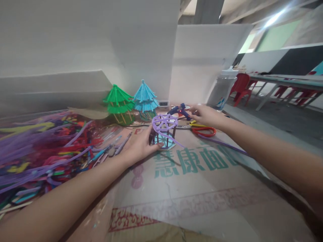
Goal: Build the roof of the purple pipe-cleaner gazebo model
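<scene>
A small pavilion frame (165,129) stands upright on the cardboard, with dark posts, a light blue base and a purple pipe-cleaner ring with spokes on top. One loose purple end sticks out toward the lower right. My left hand (142,144) grips its left side, thumb along the base, other fingers partly hidden behind it. Just beyond it is a dark blue glue gun (180,110) with a small red light, nozzle to the left. My right hand (202,114) is at its handle, fingers parted; whether they touch it I cannot tell. Red-handled scissors (208,131) lie below that hand.
Green (118,104) and blue (145,101) tiered-roof pavilion models stand at the back. Piled pipe cleaners (45,151) cover the left side. A purple pipe cleaner (224,144) lies right of the scissors. A clear plastic jar (222,87) stands at back right, before a white board (202,64).
</scene>
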{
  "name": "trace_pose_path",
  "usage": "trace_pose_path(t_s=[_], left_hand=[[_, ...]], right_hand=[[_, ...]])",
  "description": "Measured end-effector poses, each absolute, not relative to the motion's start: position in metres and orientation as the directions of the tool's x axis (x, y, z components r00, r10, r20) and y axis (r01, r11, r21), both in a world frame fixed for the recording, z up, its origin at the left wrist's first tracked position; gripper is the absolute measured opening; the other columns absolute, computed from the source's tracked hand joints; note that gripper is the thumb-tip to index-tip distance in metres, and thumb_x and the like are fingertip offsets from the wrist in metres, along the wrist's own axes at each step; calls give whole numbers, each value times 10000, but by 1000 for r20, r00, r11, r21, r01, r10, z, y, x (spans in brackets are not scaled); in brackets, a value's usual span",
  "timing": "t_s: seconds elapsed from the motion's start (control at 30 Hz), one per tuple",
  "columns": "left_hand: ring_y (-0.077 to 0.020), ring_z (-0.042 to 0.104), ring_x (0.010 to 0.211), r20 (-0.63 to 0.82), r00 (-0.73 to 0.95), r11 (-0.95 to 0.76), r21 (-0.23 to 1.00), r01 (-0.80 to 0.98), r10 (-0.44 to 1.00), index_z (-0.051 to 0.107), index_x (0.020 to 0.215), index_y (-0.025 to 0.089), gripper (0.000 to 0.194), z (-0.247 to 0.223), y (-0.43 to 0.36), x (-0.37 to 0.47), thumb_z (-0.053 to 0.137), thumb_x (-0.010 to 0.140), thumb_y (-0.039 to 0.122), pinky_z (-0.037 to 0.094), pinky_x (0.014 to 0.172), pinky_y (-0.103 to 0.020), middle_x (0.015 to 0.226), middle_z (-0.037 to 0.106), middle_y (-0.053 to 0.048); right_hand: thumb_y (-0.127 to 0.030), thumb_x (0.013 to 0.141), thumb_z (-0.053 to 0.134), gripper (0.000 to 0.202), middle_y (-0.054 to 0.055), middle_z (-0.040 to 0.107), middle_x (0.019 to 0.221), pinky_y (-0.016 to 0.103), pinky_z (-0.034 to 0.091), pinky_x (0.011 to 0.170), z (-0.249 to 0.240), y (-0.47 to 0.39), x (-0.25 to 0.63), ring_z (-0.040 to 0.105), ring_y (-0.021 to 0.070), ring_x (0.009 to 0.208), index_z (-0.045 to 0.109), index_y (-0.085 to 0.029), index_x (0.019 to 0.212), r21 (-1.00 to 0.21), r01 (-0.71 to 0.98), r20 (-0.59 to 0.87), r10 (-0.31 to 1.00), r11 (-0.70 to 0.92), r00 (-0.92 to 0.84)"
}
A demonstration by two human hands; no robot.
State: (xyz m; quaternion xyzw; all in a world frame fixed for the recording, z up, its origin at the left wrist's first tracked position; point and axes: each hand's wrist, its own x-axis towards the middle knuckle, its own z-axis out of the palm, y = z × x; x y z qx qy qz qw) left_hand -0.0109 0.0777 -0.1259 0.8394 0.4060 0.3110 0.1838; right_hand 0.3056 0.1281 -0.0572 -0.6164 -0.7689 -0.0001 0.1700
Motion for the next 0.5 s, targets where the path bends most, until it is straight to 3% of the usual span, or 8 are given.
trace_pose_path(t_s=[0.13,0.33,0.5], left_hand=[[-302,663,1054,365,452,-581,526,622,814,525,1381,172,626,-126,78,-12,673,854,477,528,929,-416,1234,694,-124],[-323,657,1133,371,471,-598,551,582,801,548,1335,190,567,-125,77,-12,643,867,495,513,1015,-448,1212,697,-113],[-322,649,1173,400,473,-618,567,544,785,538,1367,196,590,-126,78,-11,656,867,486,518,1015,-440,1297,674,-126]], right_hand=[[-308,808,769,503,137,764,1212,330,524,854,-65,166,308,723,296,1022,694,-172,1286,-305,937,182,976,170,-118],[-326,822,788,273,92,799,975,293,547,786,-85,202,294,735,235,875,763,-146,1026,-403,904,136,986,140,-92],[-244,805,765,213,117,786,921,340,560,790,-96,205,277,736,282,902,744,-126,981,-497,862,202,979,100,3]])
